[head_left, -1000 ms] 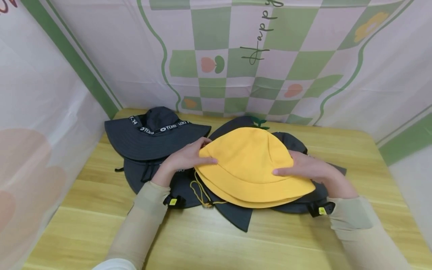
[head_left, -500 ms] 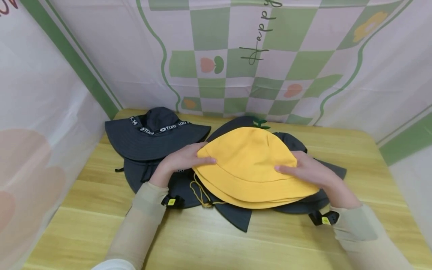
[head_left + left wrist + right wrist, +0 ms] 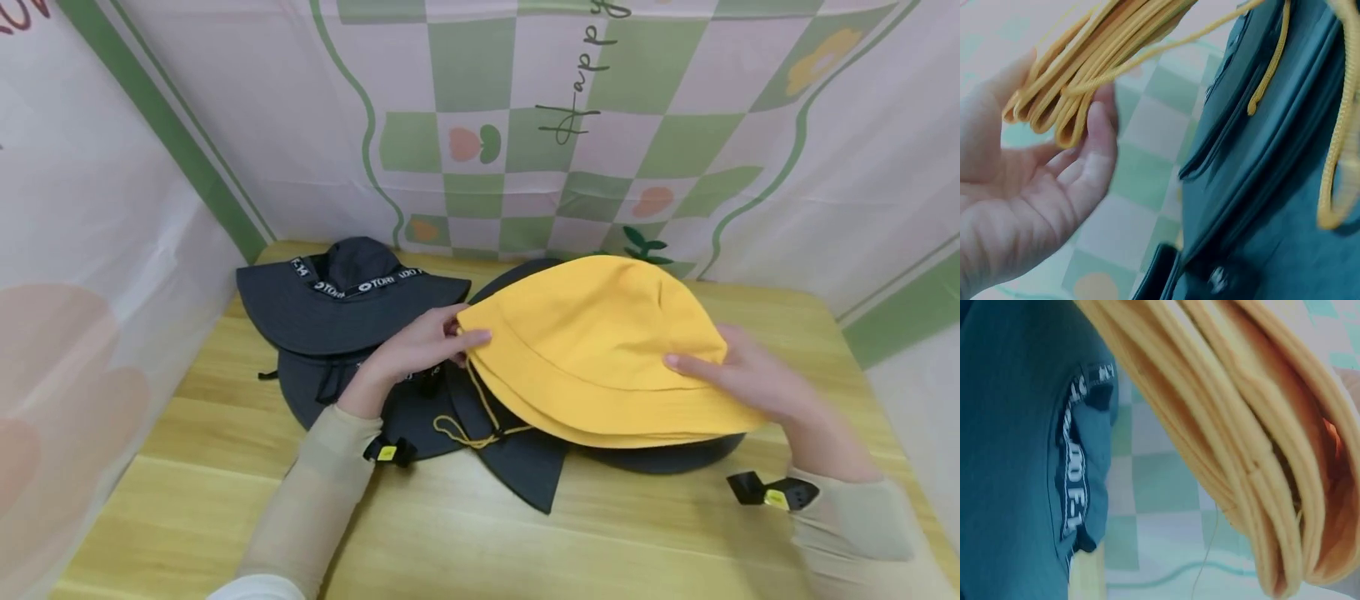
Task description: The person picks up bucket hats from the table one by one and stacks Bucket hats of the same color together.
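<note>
Yellow bucket hats (image 3: pixel 592 333), nested together with layered brims, are held up over dark hats by both hands. My left hand (image 3: pixel 427 346) pinches their left end, thumb on top; the left wrist view shows its fingers beneath the folded yellow brims (image 3: pixel 1104 69). At the other end my right hand (image 3: pixel 757 375) grips the crown and brim, thumb on top and fingers hidden behind. A yellow cord (image 3: pixel 480 433) dangles from the left side. Green leaf sprigs (image 3: pixel 645 246) stick up behind the crown. In the right wrist view, yellow brim layers (image 3: pixel 1235 437) hide most of that hand.
A dark wide-brimmed hat (image 3: pixel 352 308) with a lettered band lies at the back left over another dark hat. Dark brims (image 3: pixel 525 475) spread on the wooden table (image 3: pixel 450 542) below the yellow hats. A checked cloth (image 3: pixel 465 67) hangs behind.
The yellow hats have shifted right and slightly up in both hands, and the sprigs moved with them. My right hand has moved right. The dark hats at the left stay put.
</note>
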`<state>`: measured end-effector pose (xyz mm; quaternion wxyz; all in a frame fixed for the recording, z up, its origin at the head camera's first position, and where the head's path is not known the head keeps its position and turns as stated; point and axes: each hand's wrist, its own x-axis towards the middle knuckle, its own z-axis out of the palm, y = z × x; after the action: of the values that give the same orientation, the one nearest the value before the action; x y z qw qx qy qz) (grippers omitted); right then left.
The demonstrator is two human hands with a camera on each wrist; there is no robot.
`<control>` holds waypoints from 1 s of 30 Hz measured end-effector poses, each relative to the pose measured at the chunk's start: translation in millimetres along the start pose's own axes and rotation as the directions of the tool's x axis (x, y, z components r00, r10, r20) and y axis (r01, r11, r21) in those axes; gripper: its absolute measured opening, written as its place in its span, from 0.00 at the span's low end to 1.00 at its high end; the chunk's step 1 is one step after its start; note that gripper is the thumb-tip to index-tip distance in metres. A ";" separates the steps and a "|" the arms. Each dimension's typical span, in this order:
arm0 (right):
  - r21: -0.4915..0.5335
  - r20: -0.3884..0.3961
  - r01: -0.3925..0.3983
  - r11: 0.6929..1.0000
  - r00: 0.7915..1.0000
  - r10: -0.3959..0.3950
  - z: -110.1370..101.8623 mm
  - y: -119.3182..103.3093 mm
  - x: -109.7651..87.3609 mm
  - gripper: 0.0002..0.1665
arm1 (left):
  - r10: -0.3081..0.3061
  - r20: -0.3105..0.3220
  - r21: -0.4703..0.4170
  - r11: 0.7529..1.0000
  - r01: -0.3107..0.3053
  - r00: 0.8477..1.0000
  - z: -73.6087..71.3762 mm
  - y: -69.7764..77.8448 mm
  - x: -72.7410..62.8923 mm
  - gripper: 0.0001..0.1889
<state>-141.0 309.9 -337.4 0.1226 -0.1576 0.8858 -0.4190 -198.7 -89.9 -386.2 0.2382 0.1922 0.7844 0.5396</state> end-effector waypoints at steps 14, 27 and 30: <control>0.002 -0.099 -0.222 0.975 0.970 0.221 -29.7 25.0 -38.4 0.09 | 0.085 -0.171 -0.258 0.958 -0.128 0.982 55.3 11.0 21.6 0.30; 0.116 -0.078 -0.208 0.971 0.973 0.218 -46.3 48.3 -62.9 0.16 | 0.119 -0.245 -0.311 0.930 -0.194 0.962 96.0 41.4 37.0 0.37; 0.093 -0.092 -0.202 0.975 0.973 0.210 -45.7 52.3 -65.7 0.17 | 0.154 -0.232 -0.244 0.947 -0.210 0.961 102.1 48.3 42.8 0.39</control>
<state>-105.7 398.5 -344.3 0.1266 -0.0379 0.8842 -0.4481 -172.0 27.7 -379.1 0.1267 0.1724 0.7042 0.6770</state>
